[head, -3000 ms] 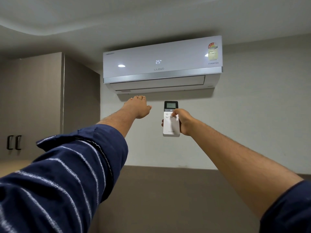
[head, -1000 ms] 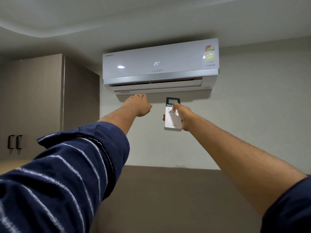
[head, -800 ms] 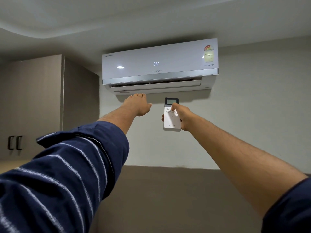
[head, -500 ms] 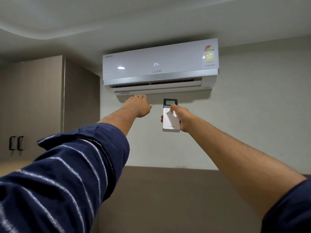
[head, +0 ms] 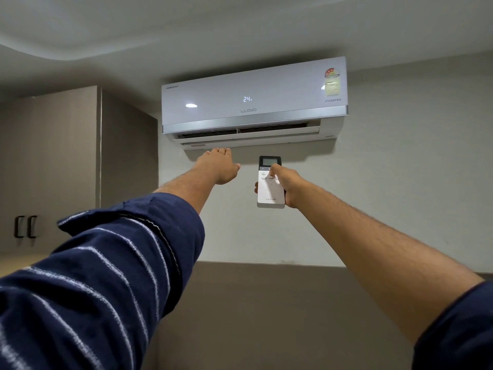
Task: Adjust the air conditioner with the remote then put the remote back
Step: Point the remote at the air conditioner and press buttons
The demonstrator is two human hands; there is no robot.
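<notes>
— Above both hands: white air conditioner (head: 253, 102) fixed high on the wall, louvre (head: 248, 133) cracked open along the bottom, front panel reading 24.

— And just under that louvre?

— Left hand (head: 220, 166), arm stretched up, palm down, fingers flat and together, gripping nothing. Close beneath the unit's underside; touching or not, hard to say.

— To the right of that hand?

— White remote (head: 270, 192), held upright and facing back toward the camera, dark screen end on top, pointed up at the air conditioner. Wrapped by the right hand (head: 289, 185): fingers curled behind the body, thumb (head: 274, 170) laid across the button rows just below the screen. Pressing or only resting, not clear.

— Gap between the 2 hands?

— Near each other, not touching. Remote slightly lower than the left hand.

— Sleeves?

— Navy sleeve (head: 106, 276) with thin white stripes pushed up on the left forearm, filling the lower left. Same navy at the lower right corner on the right arm, forearm bare.

— Left of the left arm?

— Tall brown cupboard (head: 66, 156) reaching the ceiling, 2 black handles (head: 25, 227) side by side low on the doors.

— Below the hands?

— Pale wall, then a darker brown band (head: 266, 316) across the bottom.
</notes>
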